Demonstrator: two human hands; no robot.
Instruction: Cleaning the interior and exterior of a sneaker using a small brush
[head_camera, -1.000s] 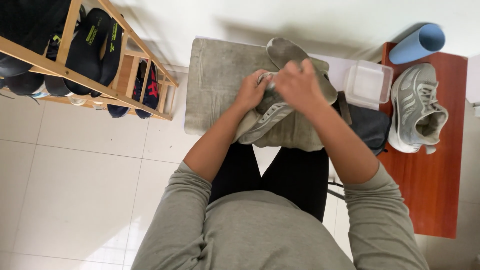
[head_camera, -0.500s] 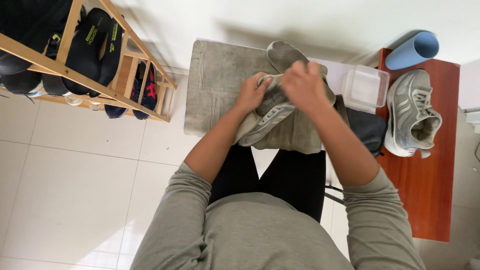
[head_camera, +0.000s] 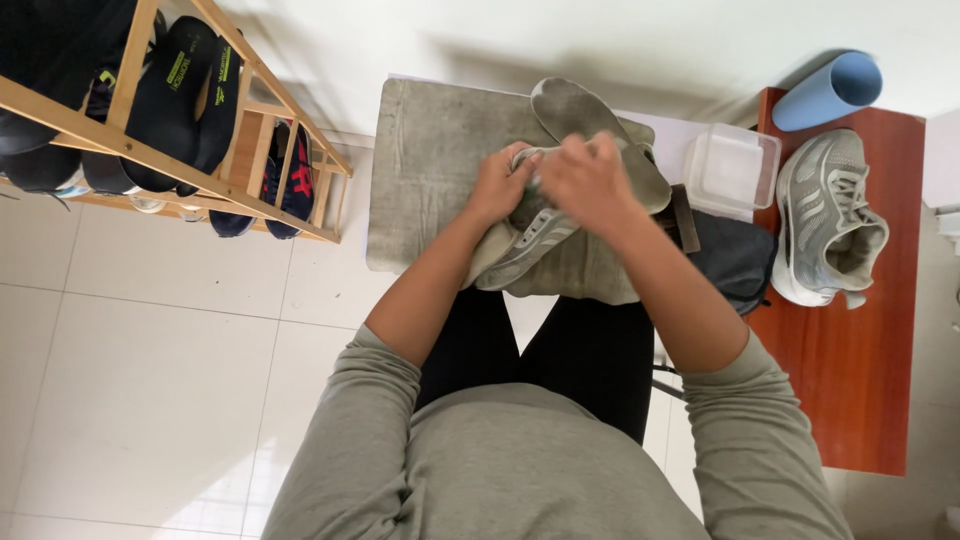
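In the head view, both hands meet over a grey shoe (head_camera: 525, 250) lying on a grey towel (head_camera: 430, 170) in front of the person. The left hand (head_camera: 498, 185) curls around the shoe's upper, grasping it. The right hand (head_camera: 585, 180) is clenched over the shoe's opening, its fingers hidden. The matching shoe (head_camera: 825, 220) sits on a red table (head_camera: 850, 380) at right, near a clear box (head_camera: 735, 170).

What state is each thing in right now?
Left hand: gripping the grey sneaker over the lap.
Right hand: closed on the same sneaker.
Insole: out, lying on the grey towel.
Second sneaker: upright, unlaced.
Plastic container: lidded.
Blue mat: rolled.
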